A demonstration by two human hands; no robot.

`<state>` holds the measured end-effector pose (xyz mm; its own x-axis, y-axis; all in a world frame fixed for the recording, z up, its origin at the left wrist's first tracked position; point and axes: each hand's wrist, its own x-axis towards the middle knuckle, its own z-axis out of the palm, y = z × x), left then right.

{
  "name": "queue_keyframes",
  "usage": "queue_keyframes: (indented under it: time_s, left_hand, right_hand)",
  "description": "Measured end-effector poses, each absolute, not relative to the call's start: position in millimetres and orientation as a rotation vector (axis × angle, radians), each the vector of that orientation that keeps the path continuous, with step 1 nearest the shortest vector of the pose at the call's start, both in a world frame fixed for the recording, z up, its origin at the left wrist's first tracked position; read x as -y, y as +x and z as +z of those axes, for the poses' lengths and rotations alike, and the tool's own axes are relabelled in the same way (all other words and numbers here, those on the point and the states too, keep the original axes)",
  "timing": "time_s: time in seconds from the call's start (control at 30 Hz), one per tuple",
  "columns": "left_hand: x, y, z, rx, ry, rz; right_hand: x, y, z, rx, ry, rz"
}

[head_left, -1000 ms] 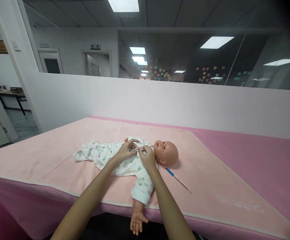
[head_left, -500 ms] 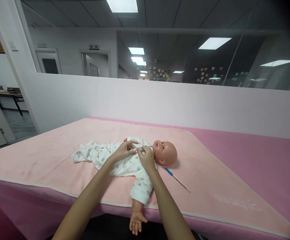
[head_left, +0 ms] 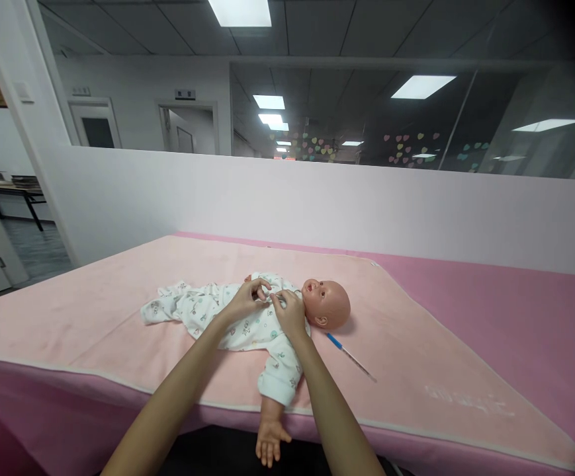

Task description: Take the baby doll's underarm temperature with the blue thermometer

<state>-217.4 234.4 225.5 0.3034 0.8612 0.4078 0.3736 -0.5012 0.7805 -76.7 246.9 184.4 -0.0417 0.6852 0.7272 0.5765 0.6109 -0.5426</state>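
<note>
One baby doll [head_left: 327,305] in printed white onesie [head_left: 252,330]. At doll's chest: left hand [head_left: 243,304], fingers curled more than before; right hand [head_left: 292,315], fingertips bunched; whether either grips, cannot tell.

looks like a training room: baby doll [head_left: 253,332] on a covered table [head_left: 416,350], door sign [head_left: 184,94], ceiling lights [head_left: 423,86].

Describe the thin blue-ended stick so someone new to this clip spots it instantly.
On the large peach cloth, find the bald baby doll in white patterned clothing. Just on the camera's side of its head lies the slim, straight stick, its blue end nearest the head. That solid blue sets it apart from doll, clothing and cloth.
</note>
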Motion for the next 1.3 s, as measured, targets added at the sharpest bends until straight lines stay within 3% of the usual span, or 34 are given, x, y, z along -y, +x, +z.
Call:
queue_keyframes:
  time_s: [1.3]
  left_hand:
    - [-236.0,-216.6,221.0,-1.087,1.927,1.185]
  right_hand:
    - [-245.8,-76.3,184.6,1.712,-1.053,0.134]
